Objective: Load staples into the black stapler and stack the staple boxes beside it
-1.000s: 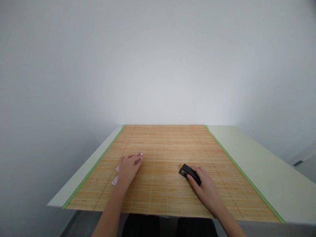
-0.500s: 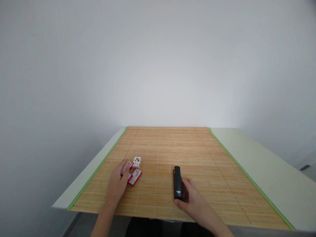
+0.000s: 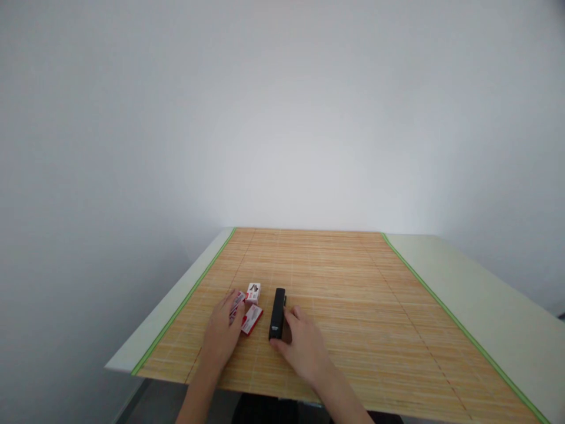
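Note:
My right hand (image 3: 305, 347) grips the sides of a black stapler (image 3: 277, 314), thumb at its near end and fingers along its right side. The stapler lies lengthwise on the bamboo mat, just right of some small red-and-white boxes. My left hand (image 3: 223, 328) rests over the left part of that group, fingers stretched and apart, partly covering a box (image 3: 238, 299). Beside its thumb a flat red-and-white box (image 3: 252, 318) lies at a slant. Behind that sits a white box (image 3: 253, 292) with a dark staple picture. What lies under my left palm is hidden.
The bamboo mat (image 3: 344, 282) with green edging spans a white table (image 3: 477, 282). The table's far side meets a plain pale wall (image 3: 300, 118). Its front edge runs just below my wrists, and dark legs show beneath it.
My right hand has moved left with the stapler, bringing it close to the boxes. My left hand stays over the boxes. The whole view has shifted slightly.

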Demonstrator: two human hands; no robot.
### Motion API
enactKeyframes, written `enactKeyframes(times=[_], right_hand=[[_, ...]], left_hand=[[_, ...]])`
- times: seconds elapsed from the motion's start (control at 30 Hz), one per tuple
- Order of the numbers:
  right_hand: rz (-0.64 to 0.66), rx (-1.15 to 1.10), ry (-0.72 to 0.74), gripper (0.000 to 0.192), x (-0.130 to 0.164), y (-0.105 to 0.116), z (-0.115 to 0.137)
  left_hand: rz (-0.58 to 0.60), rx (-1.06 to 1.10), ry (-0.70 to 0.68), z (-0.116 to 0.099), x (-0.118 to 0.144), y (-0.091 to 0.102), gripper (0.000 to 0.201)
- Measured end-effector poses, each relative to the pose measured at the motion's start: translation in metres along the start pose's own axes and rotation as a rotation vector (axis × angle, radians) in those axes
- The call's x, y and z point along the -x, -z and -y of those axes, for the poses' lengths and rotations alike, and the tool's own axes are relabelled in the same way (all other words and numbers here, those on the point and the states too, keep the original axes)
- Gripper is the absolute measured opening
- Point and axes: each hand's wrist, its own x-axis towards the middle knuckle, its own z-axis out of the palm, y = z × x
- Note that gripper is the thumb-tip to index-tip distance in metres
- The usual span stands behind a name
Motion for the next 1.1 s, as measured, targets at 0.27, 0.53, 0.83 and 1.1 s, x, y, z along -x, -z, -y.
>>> enactKeyframes(times=[0.27,0.53,0.83,1.1], right_hand=[[-0.001,0.052,0.062,0.067,-0.017,-0.032,0.017],[-0.013,0.054,0.079,0.068,-0.019,-0.033,0.016],[-0.02,0.063,0.05,0.068,-0.018,-0.032,0.019],[-0.023,0.04,0.05,0.07,-0.017,-0.033,0.018]], left_hand=[[-0.066,-0.007,0.069,0.001,0.0,0.001,0.052],[-0.061,-0.189,0.022,-0.001,-0.001,0.001,0.047],[-0.067,-0.224,-0.001,0.001,-0.001,-0.003,0.047],[-0.061,-0.169,0.006,0.002,-0.003,-0.005,0.048]])
